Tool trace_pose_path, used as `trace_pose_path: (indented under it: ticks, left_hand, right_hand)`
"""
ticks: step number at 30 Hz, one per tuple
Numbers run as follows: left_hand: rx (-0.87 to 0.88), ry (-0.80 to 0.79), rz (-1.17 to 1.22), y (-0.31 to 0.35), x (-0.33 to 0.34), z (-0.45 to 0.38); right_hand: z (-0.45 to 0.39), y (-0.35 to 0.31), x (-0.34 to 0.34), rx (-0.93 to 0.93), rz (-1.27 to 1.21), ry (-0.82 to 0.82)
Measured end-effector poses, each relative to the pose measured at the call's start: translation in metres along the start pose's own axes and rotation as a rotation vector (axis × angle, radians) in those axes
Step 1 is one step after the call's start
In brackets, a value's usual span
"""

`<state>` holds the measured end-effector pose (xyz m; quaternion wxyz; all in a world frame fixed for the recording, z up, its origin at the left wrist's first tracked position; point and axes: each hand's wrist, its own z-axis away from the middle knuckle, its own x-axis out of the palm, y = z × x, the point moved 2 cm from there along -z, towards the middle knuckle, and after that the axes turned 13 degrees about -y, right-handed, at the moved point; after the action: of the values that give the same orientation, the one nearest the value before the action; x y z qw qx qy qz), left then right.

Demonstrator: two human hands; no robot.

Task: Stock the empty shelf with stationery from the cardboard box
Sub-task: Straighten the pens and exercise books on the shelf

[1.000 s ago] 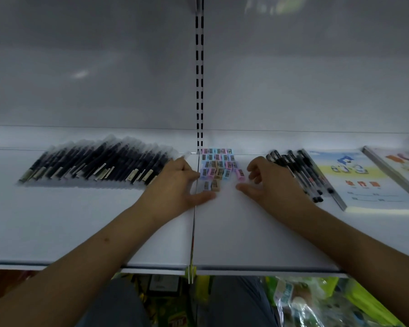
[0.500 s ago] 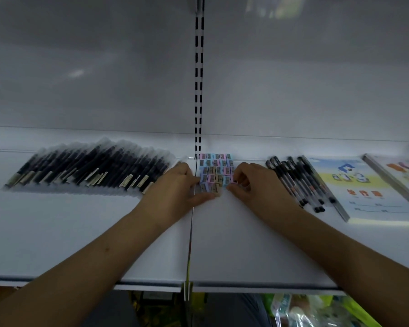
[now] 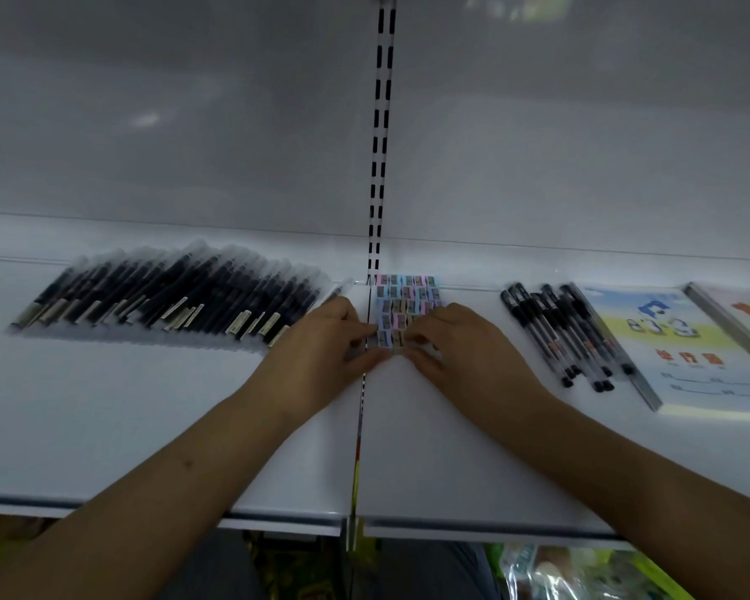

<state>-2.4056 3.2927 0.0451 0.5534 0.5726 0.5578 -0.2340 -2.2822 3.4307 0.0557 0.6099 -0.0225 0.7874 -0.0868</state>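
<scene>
A block of small pastel sharpeners (image 3: 408,292) lies in neat rows on the white shelf (image 3: 148,426), right of the centre seam. My left hand (image 3: 321,344) touches the block's near left corner with its fingertips, thumb along the front edge. From the right, my right hand (image 3: 460,344) presses the near row, and its thumb meets the left thumb in front of the block. The nearest pieces are partly hidden under my fingers. The cardboard box is out of view.
Wrapped black pens (image 3: 170,296) lie fanned out on the left of the shelf. Loose black pens (image 3: 568,335) lie right of the sharpeners, then exercise books (image 3: 676,339). A slotted upright (image 3: 382,145) runs up the back panel. Packaged goods (image 3: 581,573) show below the shelf edge.
My right hand moved left from beside the block and closed against its near row. My left hand stayed at the left corner. The two thumbs now meet in front of the sharpeners.
</scene>
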Motion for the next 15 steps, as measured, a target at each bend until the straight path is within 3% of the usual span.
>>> trace_pose_path:
  ticks: [6, 10, 15]
  left_hand:
    - [-0.036, -0.005, 0.005, 0.0, -0.001, -0.002]
    - [-0.083, -0.009, -0.018, 0.002, -0.005, 0.0]
    - [-0.141, -0.071, -0.178, 0.003, -0.005, 0.003]
  right_hand:
    - [-0.004, -0.002, 0.0, -0.05, 0.03, -0.02]
    - [0.01, 0.011, -0.017, 0.161, 0.013, 0.017]
    - [0.021, 0.031, -0.018, 0.315, 0.151, -0.258]
